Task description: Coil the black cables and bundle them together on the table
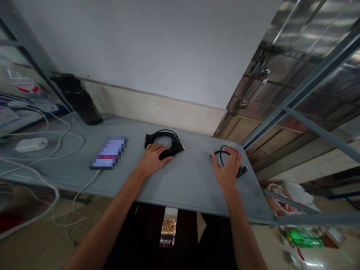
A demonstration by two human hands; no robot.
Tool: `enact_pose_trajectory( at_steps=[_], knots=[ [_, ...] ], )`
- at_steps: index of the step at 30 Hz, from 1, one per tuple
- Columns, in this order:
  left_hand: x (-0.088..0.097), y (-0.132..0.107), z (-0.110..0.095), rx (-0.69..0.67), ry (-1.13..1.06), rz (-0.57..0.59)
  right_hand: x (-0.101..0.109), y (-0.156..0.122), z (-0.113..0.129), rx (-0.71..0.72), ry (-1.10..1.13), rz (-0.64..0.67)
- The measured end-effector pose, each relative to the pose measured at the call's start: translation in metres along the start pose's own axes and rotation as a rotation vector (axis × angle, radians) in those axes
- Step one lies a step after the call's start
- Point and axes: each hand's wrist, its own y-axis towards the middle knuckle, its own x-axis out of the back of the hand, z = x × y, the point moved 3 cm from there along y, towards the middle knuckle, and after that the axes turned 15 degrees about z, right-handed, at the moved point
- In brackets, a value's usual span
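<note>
On the grey tabletop, my left hand (154,160) rests on a coiled bundle of black cable (172,135), its thumb and fingers around the near-left side. A light-coloured plug end shows at the bundle's right. Farther right, my right hand (228,168) spans a smaller loop of black cable (221,153), thumb on the left and curled fingers on the right. One connector end of that loop sticks out beyond the hand, near the table's right end. Both cables appear to lie on the table.
A lit phone (109,153) with a white cord lies left of my left hand. White cables and a white adapter (31,144) spread over the left end. A black bottle (77,99) leans by the wall. Metal frame bars (303,88) border the right side.
</note>
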Motion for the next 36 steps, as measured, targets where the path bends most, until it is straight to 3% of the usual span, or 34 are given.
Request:
enact_pose_trajectory(
  at_steps=[2, 4, 7, 11, 17, 22, 26, 29, 31, 36],
  knots=[
    [0.001, 0.000, -0.001, -0.021, -0.012, -0.020, 0.011, -0.016, -0.036, -0.109, -0.182, 0.126],
    [0.002, 0.000, -0.003, -0.034, -0.025, -0.046, 0.012, -0.032, -0.063, -0.107, -0.278, 0.296],
    [0.006, 0.000, -0.006, -0.036, -0.043, -0.096, 0.002, -0.046, -0.077, -0.023, -0.331, 0.488],
    [0.012, -0.001, -0.009, -0.016, -0.066, -0.146, -0.016, -0.036, -0.060, 0.000, -0.325, 0.581],
    [0.016, -0.002, -0.011, 0.006, -0.160, -0.150, -0.041, 0.011, -0.015, -0.053, -0.135, 0.567],
    [0.017, -0.005, -0.014, 0.030, -0.328, -0.127, -0.072, 0.058, 0.043, 0.114, 0.160, 0.449],
    [0.026, 0.016, -0.017, 0.130, -0.447, -0.109, -0.113, 0.079, 0.076, 0.198, 0.159, 0.435],
    [0.032, 0.053, -0.026, 0.205, -0.495, -0.116, -0.139, 0.078, 0.077, 0.206, 0.148, 0.455],
    [0.030, 0.081, -0.036, 0.185, -0.517, -0.100, -0.145, 0.072, 0.068, 0.176, 0.183, 0.458],
    [0.004, 0.124, -0.064, 0.062, -0.768, -0.105, -0.131, 0.063, 0.039, 0.059, 0.239, 0.420]
  ],
)
